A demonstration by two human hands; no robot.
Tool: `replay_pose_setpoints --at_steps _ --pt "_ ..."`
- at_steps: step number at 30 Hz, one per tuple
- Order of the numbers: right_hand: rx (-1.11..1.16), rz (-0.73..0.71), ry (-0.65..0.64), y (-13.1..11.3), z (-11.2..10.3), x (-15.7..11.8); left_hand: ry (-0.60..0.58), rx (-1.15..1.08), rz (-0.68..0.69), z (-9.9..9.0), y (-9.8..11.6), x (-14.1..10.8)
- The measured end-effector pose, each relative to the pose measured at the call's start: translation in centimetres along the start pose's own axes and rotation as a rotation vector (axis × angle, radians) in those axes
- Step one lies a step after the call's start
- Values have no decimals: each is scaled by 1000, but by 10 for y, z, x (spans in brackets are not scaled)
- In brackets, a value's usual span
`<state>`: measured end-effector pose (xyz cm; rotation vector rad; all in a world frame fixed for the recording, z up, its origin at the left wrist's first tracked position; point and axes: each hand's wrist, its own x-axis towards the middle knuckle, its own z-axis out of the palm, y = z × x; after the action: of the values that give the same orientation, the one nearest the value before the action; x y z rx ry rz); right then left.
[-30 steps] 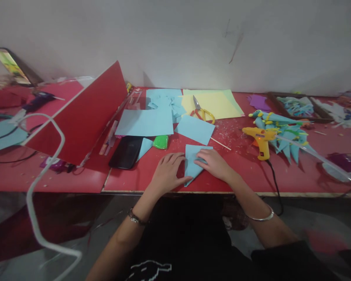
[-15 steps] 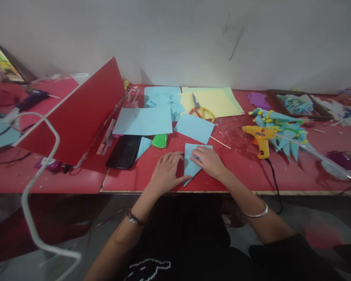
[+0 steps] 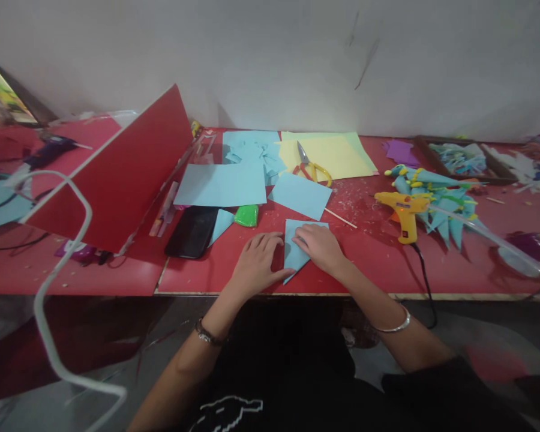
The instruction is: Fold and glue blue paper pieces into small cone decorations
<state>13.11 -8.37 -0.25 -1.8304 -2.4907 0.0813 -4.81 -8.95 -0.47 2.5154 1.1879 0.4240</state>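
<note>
A small sheet of light blue paper [image 3: 293,258], folded to a slanting lower edge, lies on the red table in front of me. My right hand [image 3: 320,247] is on its upper right part, with bent fingers and thumb closed on the paper; they hide part of it. Along the left side rests my left hand [image 3: 258,261], fingers spread on the table and thumb stretched to the paper's lower corner. Just behind is a flat blue sheet [image 3: 300,195], with a thin stick [image 3: 341,218] poking out from under it.
To the right lie a yellow glue gun [image 3: 402,210] and several blue paper cones [image 3: 450,210]. Scissors [image 3: 312,168] lie on yellow paper [image 3: 346,150] at the back. Leftward are a green packet [image 3: 246,216], a black phone [image 3: 191,233] and a slanted red board [image 3: 126,174].
My hands and the folded paper stay almost in place, the right fingers pressing on it. The whole view has shifted very slightly.
</note>
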Motion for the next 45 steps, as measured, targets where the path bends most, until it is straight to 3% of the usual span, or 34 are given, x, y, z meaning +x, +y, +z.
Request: replay_pose_setpoints --at_steps 45 --pt "87 55 21 -2 0 2 8 45 32 4 1 -11"
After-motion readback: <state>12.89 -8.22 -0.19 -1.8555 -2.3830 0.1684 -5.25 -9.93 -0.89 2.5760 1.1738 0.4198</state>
